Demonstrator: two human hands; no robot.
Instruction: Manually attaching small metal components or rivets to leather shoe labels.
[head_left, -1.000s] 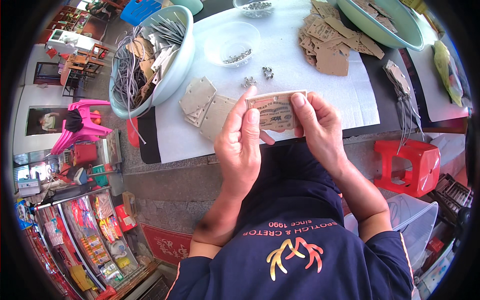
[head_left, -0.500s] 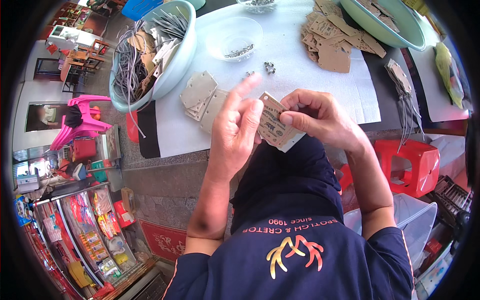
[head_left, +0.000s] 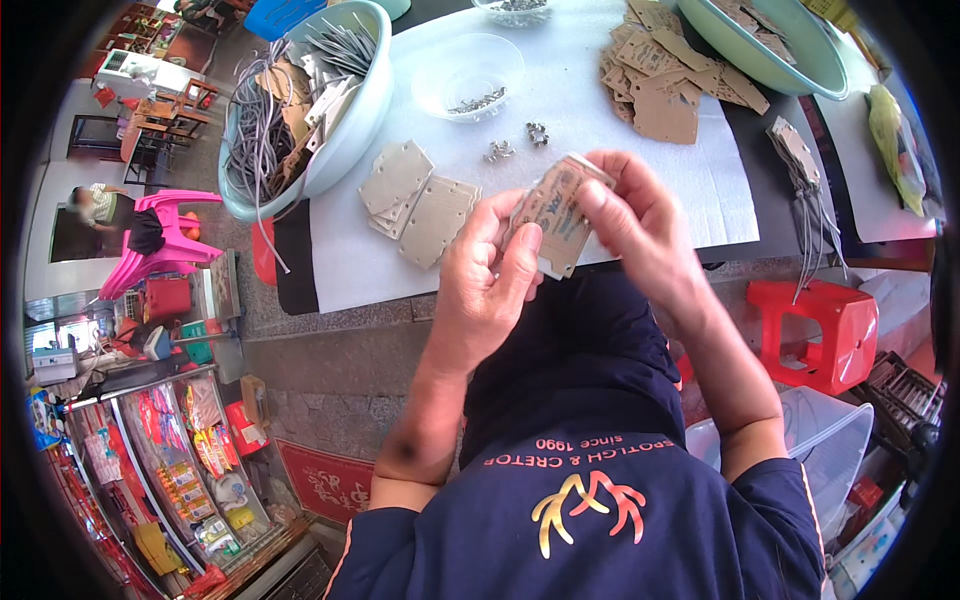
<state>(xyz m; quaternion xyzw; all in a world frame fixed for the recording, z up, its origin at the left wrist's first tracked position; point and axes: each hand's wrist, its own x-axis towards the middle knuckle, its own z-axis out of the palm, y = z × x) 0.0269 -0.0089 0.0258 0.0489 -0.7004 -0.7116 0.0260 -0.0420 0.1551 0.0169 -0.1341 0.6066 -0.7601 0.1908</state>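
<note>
Both hands hold a small brown printed board with a pale plate edge beneath it, just over the table's near edge. My left hand grips its left side between thumb and fingers. At its upper right corner, the thumb and fingers of my right hand are closed on it. Left of the hands lie grey plates with corner holes in two overlapping stacks. Beyond the held board are two little heaps of small metal fasteners. A clear bowl with more small metal parts stands farther back.
A pale green basin of grey cords and boards stands left on the white sheet. Loose brown boards lie at the far right, beside another green basin. Corded boards hang over the right edge, above a red stool.
My left fingers, stretched out before, have closed on the board. The board has turned and risen slightly, and my right grip has shifted to its upper corner. A background person has come into view.
</note>
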